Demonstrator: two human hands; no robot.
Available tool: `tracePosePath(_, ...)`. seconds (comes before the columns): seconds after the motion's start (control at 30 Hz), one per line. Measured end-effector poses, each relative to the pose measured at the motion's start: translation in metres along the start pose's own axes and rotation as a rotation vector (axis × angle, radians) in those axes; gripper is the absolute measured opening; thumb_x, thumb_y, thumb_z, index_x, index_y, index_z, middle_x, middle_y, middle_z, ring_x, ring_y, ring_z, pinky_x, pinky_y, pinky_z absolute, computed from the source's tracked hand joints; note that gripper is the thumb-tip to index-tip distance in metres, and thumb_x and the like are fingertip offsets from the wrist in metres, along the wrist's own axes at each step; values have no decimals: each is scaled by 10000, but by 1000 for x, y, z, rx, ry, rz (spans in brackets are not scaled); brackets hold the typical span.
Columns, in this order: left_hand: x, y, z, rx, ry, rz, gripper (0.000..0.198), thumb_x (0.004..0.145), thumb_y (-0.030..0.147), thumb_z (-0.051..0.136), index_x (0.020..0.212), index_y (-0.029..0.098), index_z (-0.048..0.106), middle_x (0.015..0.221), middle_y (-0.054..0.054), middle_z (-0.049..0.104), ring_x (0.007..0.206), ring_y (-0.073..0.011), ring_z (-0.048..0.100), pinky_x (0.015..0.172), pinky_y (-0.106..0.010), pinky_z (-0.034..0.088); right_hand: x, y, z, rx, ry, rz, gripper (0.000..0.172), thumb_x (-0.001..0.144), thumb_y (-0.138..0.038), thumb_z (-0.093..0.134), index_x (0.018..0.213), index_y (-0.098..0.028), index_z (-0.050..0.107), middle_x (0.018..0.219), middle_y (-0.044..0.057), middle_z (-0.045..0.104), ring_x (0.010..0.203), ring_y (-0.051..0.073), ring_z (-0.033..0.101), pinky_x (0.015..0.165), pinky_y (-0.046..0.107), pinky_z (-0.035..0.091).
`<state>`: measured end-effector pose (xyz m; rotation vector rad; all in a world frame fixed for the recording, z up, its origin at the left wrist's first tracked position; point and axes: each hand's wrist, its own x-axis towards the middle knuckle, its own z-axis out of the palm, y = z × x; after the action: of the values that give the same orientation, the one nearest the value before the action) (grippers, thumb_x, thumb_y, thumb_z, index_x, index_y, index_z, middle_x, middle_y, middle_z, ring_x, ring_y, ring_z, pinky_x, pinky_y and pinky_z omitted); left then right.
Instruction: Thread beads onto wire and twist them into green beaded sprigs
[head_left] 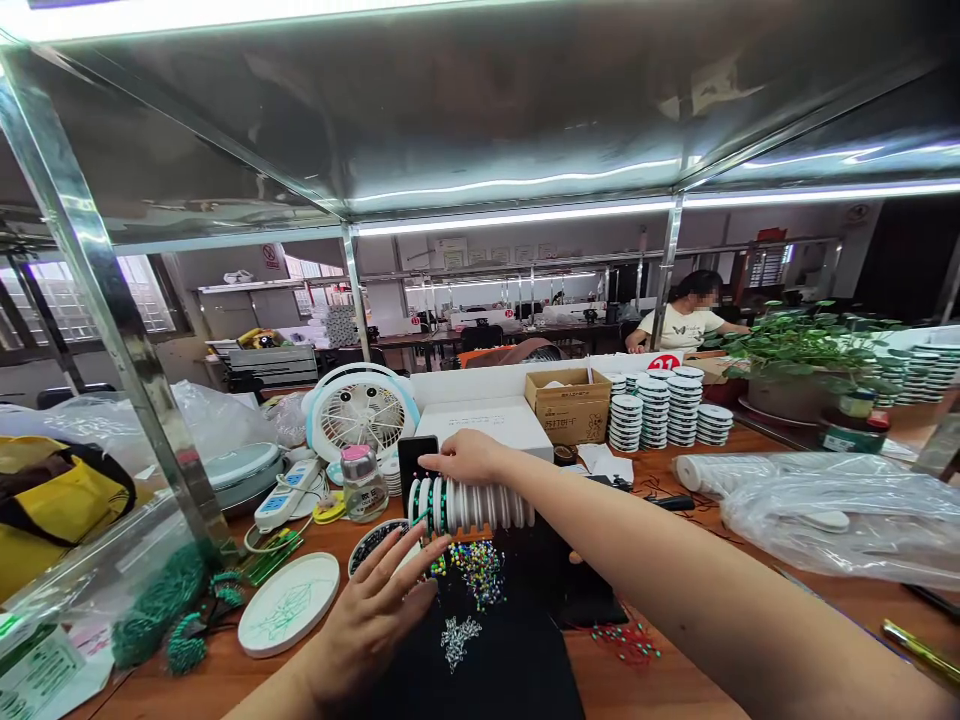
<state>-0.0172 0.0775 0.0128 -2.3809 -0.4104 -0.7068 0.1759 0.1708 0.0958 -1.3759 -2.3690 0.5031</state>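
Observation:
My right hand (466, 456) reaches across the bench, fingers curled and pinching at the top of a dark phone (411, 462) that stands behind a row of white spools (472, 505) set on edge. What the fingers grip is hard to make out. My left hand (379, 615) lies open with fingers spread, its tips near the left end of the spool row, over a black cloth (510, 650). Small coloured beads (476, 570) and silver pieces (459, 638) lie on that cloth.
A round white lid (289, 617), green wire coils (161, 610), a small jar (361, 482), a white fan (360, 408), a cardboard box (570, 405), stacked spools (664, 410), a potted plant (802, 365) and plastic bags (832, 510) crowd the bench. A person sits at a far table (686, 320).

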Motion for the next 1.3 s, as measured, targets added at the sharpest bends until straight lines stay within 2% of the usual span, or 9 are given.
tracePosePath(0.07,4,-2,1,20,-10,2,273,857,45,413,950,176,634,1276,-71,556,1293,-233,351,1079,-400,301,0,3,0,84,-20,-51,384,797,-501,537,893,-173,713,802,41,698,718,150,588,561,203,392)
tracePosePath(0.17,2,-1,5,3,-31,-23,283,858,49,395,971,168,627,1314,-81,522,1302,-238,333,1065,-407,331,3,9,2,184,-39,-76,259,774,-361,610,885,-149,709,743,12,673,638,99,533,537,175,369)
tracePosePath(0.3,-6,2,13,-49,-86,-61,308,845,17,392,1012,152,614,1355,-96,474,1321,-261,290,1045,-445,362,13,9,2,279,-110,-72,212,754,-295,638,884,-134,688,634,-24,604,536,68,460,507,169,356)
tracePosePath(0.4,-9,4,16,-85,-108,-66,307,834,-12,384,992,119,614,1348,-127,476,1328,-281,267,1043,-466,361,17,4,-1,303,-186,-61,134,748,-240,636,813,-131,681,529,-55,510,468,58,393,459,175,313)
tracePosePath(0.53,-8,5,15,-115,-88,-85,310,832,-22,361,943,117,615,1337,-138,486,1330,-281,262,1031,-467,376,16,-3,-5,289,-222,-52,92,757,-210,607,741,-138,661,495,-69,449,455,59,353,448,183,278)
tracePosePath(0.9,-9,7,15,-117,-77,-97,351,818,-45,344,968,144,599,1391,-100,426,1333,-275,258,1043,-467,362,-2,-10,-5,266,-74,20,123,732,-230,633,767,-126,688,597,-27,568,533,75,414,492,186,307)
tracePosePath(1.0,-11,5,18,-107,-70,-87,337,821,-39,353,975,143,593,1394,-100,423,1332,-277,260,1046,-462,360,-7,-7,-5,298,-32,64,160,728,-258,645,782,-114,690,587,-28,563,515,71,400,478,185,308)
tracePosePath(1.3,-12,5,21,-111,-60,-91,338,815,-43,354,941,135,613,1391,-98,427,1330,-285,263,1053,-451,350,-7,-1,-3,306,-49,80,127,751,-239,619,748,-121,666,510,-57,476,456,58,343,450,183,284)
